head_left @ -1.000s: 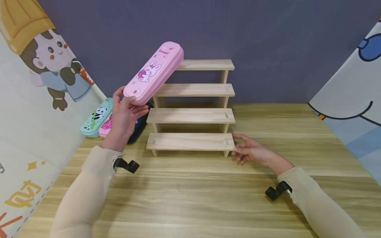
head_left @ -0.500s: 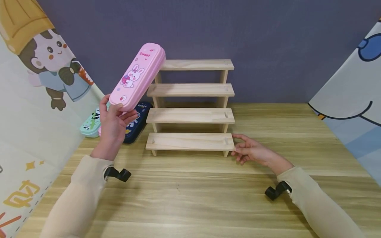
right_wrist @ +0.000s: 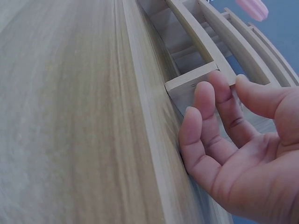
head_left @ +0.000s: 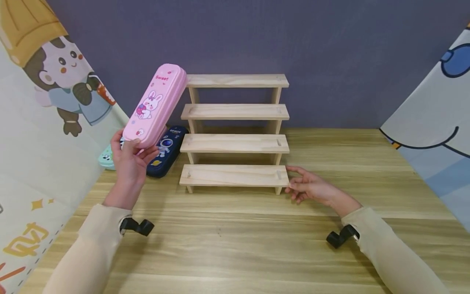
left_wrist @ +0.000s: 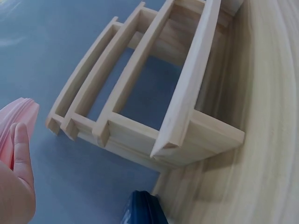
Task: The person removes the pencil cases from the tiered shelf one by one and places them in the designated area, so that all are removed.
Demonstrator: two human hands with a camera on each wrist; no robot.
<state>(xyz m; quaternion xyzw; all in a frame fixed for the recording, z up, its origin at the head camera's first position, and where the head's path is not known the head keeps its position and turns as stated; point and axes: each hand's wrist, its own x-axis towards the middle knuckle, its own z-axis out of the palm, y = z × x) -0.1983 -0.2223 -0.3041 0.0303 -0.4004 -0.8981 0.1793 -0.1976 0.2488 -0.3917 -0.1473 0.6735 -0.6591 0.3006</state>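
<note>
My left hand grips the lower end of a pink pencil case printed with a white rabbit, thumb on its lid. The case is raised and tilted, its far end upward, left of a four-step wooden display stand. In the left wrist view only part of the pink case shows. My right hand holds the right end of the stand's lowest step; in the right wrist view thumb and curled fingers meet at the board's corner. The steps are bare.
Behind the left hand a navy space-print pencil case lies against the stand's left side. A mint case beside the left wall panel is mostly hidden. A dark backdrop stands behind the stand.
My left hand has carried the pink pencil case left and somewhat down, away from the stand, uncovering the navy case and more steps. The right hand and the stand have stayed put.
</note>
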